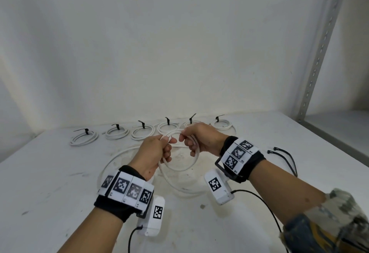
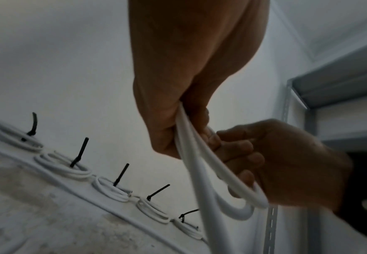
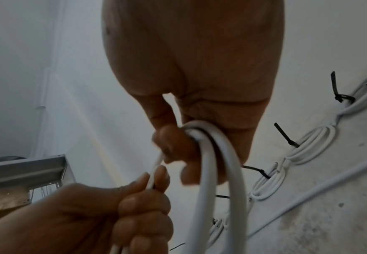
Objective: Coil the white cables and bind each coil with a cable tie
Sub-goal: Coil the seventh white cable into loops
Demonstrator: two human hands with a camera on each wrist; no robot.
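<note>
This looks like a work room or a store room, not a home. The walls (image 1: 179, 43) are bare and white. The bench (image 1: 50, 183) is white too, with gray marks and dirty stains on it. A gray metal post (image 1: 317, 53) with rows of holes stands at the right, the kind that holds up store shelves, and a gray metal shelf (image 2: 339, 82) joins it. A neat row of tied white cable coils (image 1: 142, 132) lies along the back, and spare black ties (image 1: 283, 153) lie at the right.
</note>
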